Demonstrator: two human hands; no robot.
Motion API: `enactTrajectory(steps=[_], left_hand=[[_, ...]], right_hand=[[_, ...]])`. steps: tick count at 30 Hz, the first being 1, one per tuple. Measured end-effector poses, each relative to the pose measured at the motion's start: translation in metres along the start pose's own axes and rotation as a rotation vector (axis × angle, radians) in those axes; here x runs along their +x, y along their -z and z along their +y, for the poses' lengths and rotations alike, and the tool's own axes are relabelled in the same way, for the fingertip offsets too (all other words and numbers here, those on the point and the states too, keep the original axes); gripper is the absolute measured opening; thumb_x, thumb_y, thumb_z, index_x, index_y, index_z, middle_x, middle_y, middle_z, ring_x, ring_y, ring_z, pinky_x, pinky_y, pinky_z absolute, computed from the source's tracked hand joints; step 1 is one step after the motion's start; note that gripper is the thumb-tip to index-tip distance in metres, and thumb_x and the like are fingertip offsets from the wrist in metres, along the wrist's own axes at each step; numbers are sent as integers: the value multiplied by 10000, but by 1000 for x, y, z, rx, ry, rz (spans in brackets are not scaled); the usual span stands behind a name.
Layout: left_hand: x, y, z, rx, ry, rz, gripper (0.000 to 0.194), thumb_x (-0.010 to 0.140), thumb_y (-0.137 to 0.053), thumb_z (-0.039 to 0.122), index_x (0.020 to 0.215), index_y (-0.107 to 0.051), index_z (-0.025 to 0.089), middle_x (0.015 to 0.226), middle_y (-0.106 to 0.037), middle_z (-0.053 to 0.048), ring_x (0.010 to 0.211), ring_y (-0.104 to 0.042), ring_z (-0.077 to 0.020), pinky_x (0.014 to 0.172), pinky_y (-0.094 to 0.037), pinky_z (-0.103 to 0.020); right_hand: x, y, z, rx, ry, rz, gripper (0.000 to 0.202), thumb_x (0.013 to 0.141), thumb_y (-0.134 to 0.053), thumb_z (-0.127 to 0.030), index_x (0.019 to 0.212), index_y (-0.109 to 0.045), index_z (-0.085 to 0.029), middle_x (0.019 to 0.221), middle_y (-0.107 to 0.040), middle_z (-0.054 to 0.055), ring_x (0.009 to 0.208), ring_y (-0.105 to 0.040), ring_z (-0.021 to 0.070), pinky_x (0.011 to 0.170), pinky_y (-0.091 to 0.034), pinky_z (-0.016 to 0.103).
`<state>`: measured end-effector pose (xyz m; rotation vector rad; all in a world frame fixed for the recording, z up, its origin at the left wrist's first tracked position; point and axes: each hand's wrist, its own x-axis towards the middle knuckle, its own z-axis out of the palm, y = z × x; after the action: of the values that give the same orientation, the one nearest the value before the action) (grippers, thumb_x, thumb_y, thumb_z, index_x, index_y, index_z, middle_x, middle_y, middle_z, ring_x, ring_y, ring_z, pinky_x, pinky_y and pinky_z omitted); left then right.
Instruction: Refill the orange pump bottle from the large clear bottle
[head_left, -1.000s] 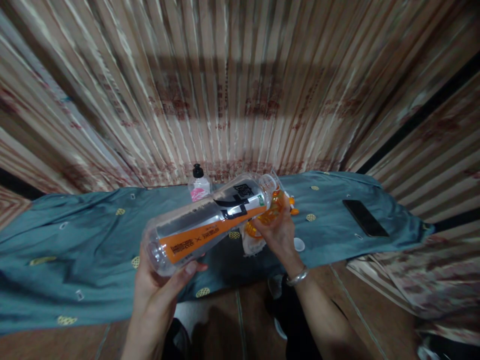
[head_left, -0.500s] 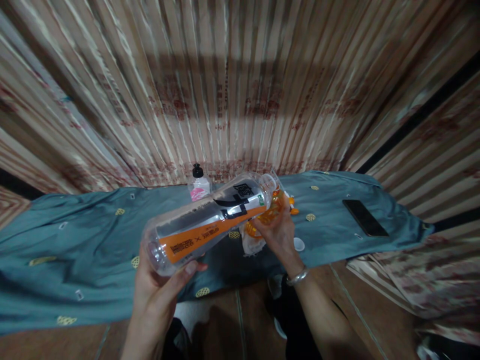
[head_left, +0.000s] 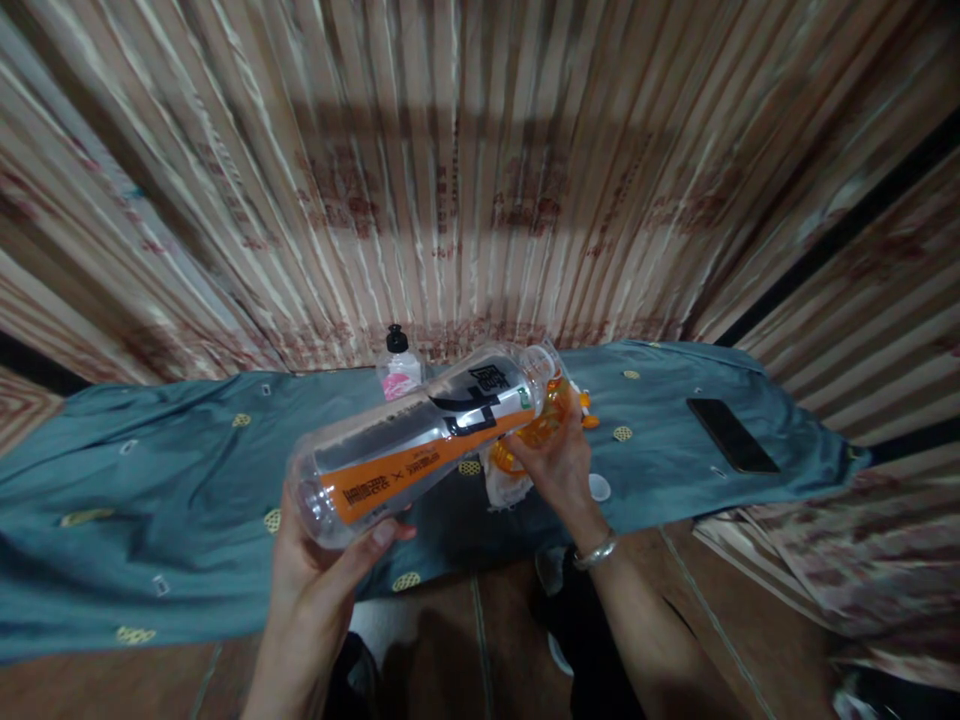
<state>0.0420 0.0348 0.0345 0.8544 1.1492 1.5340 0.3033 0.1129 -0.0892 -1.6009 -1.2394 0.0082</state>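
A large clear bottle (head_left: 420,435) with an orange and black label is tilted, its neck to the upper right. My left hand (head_left: 322,570) grips its base end from below. Fingers of my right hand (head_left: 559,465) are wrapped round a clear container with orange liquid (head_left: 544,415), right by the bottle's mouth; the two overlap, and whether they touch I cannot tell. Under that container a crumpled whitish cloth (head_left: 506,488) lies on the teal cloth. A silver bracelet circles my right wrist.
A black-capped bottle with a pink label (head_left: 400,372) stands behind the large bottle. A white cap (head_left: 598,487) and small orange-and-white items (head_left: 589,412) are right of my right hand. A dark phone (head_left: 731,435) lies farther right on the teal-covered table (head_left: 187,480). Striped curtains (head_left: 465,170) hang behind.
Hardly anything differs. The large bottle's base end and my left hand have shifted very slightly; both hands keep their holds.
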Motion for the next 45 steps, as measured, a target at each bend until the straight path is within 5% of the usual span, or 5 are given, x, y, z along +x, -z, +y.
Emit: enactTrajectory(steps=[45], left_hand=[[1,2,0,-5,11,-28,1037,656,-1133,351,1592,-699,254,1252,-833,-90,927,-818,-274,663,-725,-336]], right_hand=[[0,1,-1,3,9,-4,1188,821,-916,-629,1764,-353,-177,1649,-683,276,1483,-713,471,1188,-636,683]])
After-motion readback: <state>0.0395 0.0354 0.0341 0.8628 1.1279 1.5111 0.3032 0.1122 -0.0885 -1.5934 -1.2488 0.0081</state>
